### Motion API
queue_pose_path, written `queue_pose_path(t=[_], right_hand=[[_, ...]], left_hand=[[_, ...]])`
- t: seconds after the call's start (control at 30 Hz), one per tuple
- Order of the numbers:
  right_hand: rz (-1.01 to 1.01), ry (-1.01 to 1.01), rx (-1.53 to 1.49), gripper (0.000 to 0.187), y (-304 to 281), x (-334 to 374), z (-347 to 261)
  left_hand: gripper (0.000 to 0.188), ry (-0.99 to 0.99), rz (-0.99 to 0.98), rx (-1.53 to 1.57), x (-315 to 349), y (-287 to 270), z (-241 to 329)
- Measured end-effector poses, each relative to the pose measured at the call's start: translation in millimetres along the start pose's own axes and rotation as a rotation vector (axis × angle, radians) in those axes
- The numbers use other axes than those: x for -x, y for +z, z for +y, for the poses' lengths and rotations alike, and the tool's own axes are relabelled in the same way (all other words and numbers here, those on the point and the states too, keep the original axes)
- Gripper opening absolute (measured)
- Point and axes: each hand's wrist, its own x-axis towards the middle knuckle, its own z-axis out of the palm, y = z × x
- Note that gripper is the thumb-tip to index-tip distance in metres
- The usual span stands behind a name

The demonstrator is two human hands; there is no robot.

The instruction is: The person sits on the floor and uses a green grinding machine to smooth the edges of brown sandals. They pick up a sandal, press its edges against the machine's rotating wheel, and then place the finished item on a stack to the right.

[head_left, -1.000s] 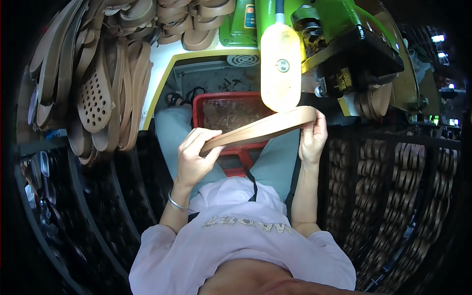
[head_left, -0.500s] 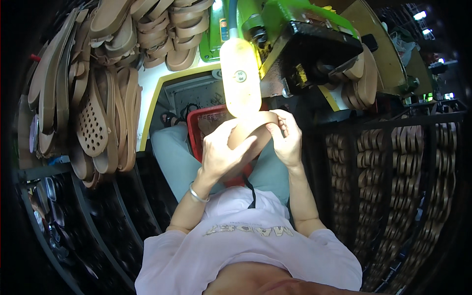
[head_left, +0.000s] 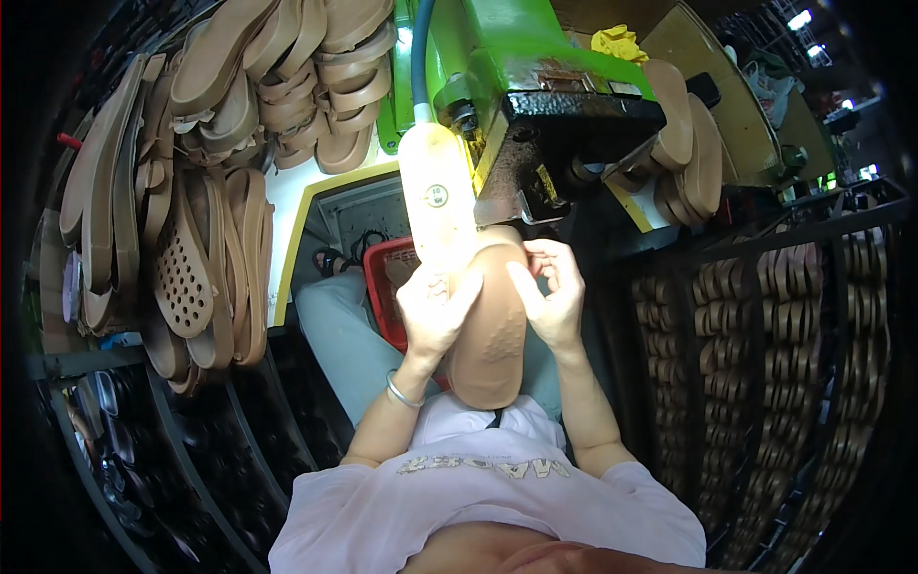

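Under a green machine (head_left: 535, 57), both hands (head_left: 435, 311) clamp a tan insole (head_left: 492, 325).

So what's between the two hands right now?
In the head view, the tan insole stands between the left hand and right hand; both grip its edges.

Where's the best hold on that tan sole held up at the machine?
Probably its two long edges near mid-length, from either side. The tan sole is thin and flat, broad face toward the camera; the left hand and right hand already flank it there.
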Motion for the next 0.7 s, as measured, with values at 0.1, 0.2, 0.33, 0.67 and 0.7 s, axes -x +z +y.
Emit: queue_pose_path(t=[0.1, 0.2, 0.33, 0.67, 0.7], right_hand=[[-0.041, -0.022, 0.022, 0.03, 14.2, -3.5, -10.8], [-0.076, -0.139, 0.088, 0.031, 22.2, -7.2, -19.5], [-0.046, -0.002, 0.053, 0.031, 2.4, -1.2, -10.7], [0.045, 0.073, -0.1, 0.029, -24.5, 7.8, -0.4], [0.009, 0.101, -0.141, 0.031, -25.2, 7.4, -6.9]], left_hand=[[0.023, -0.061, 0.114, 0.092, 13.5, -8.0, -5.9], [0.024, -0.025, 0.179, 0.221, 18.5, -8.3, -10.4], [0.027, -0.011, 0.079, 0.149, 16.9, -1.6, -2.3], [0.018, 0.008, -0.066, 0.058, -4.6, 27.9, 1.2], [0.017, 0.001, -0.035, 0.077, -1.0, 26.6, 0.2]])
